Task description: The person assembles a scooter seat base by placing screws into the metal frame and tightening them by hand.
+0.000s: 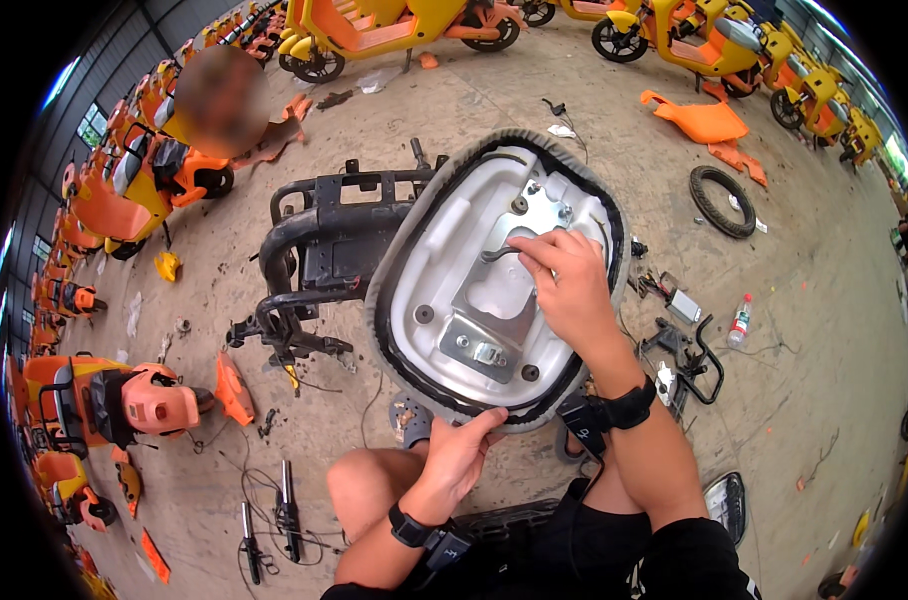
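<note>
A scooter seat (429,255) is held underside up before me, its white plastic shell ringed by a dark folded cover edge. My left hand (459,460) grips the seat's near rim, thumb on top and fingers partly hidden beneath. Over the seat's middle, my right hand (574,285) pinches a small dark curved strip (498,254); its exact kind is unclear. A silver metal bracket (546,212) lies at the far end of the shell, and a metal plate with a latch loop (489,355) at the near end. Dark round rubber pads (425,314) dot the shell.
A bare black scooter frame (339,225) lies beyond the seat to the left. Right of it are a tyre (722,202), a bottle (740,322) and loose parts. Shock absorbers (288,515) lie at lower left. Scooters (384,35) line the edges; a person (224,100) is at far left.
</note>
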The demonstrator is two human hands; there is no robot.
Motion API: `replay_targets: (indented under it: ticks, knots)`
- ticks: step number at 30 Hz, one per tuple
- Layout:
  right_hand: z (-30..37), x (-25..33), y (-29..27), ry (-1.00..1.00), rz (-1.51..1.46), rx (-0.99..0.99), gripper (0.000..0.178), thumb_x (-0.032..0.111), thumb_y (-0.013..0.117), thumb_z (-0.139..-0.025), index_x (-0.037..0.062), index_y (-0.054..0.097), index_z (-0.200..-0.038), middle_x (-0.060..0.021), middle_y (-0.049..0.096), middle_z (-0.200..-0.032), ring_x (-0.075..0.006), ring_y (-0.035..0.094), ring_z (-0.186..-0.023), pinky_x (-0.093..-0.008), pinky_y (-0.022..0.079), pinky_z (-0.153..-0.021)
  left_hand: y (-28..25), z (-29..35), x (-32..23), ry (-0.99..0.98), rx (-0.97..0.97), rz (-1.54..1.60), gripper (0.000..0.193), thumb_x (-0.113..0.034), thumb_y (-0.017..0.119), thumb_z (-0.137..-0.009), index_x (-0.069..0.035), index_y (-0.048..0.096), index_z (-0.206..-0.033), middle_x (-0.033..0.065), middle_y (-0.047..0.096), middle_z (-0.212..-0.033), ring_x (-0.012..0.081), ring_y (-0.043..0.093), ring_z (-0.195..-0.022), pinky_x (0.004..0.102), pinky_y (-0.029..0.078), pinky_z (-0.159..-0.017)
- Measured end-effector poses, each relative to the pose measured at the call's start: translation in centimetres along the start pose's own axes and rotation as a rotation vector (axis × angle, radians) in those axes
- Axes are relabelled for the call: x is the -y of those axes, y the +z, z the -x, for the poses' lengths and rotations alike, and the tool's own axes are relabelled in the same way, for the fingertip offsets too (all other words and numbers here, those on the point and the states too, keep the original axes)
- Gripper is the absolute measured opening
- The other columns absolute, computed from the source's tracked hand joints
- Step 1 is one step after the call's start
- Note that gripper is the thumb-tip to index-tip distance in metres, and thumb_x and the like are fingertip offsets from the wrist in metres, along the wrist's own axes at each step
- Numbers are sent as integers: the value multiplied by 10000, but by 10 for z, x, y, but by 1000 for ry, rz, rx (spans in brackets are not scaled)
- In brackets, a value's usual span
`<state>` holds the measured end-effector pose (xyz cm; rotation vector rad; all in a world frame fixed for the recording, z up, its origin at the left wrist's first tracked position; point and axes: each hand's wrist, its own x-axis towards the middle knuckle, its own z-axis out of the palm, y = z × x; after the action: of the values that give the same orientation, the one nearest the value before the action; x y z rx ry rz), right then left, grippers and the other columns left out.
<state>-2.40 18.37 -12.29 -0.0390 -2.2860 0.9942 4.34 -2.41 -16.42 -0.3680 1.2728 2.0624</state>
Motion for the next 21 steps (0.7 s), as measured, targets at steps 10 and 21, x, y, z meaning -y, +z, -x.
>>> replay_targets:
  ticks: [10, 21]
  knots:
    - [-3, -20, 11, -233, 246, -68, 294, 0, 668, -772, 140, 777, -1006, -43, 633, -907, -249, 556, -901, -388, 381, -913, 1, 0, -1, -25, -8, -9, 420, 57, 658, -854, -7, 537, -1251, 111, 666, -1137, 240, 673, -1018, 407, 568, -834]
    - [11, 0, 7, 67, 115, 136, 234, 110, 713, -845, 67, 749, -1071, -92, 661, -835, -250, 634, -718, -354, 503, -663, -3, -2, 3, -8, -8, -26, 427, 58, 654, -858, -21, 537, -1261, 107, 668, -1147, 232, 681, -1012, 377, 585, -806]
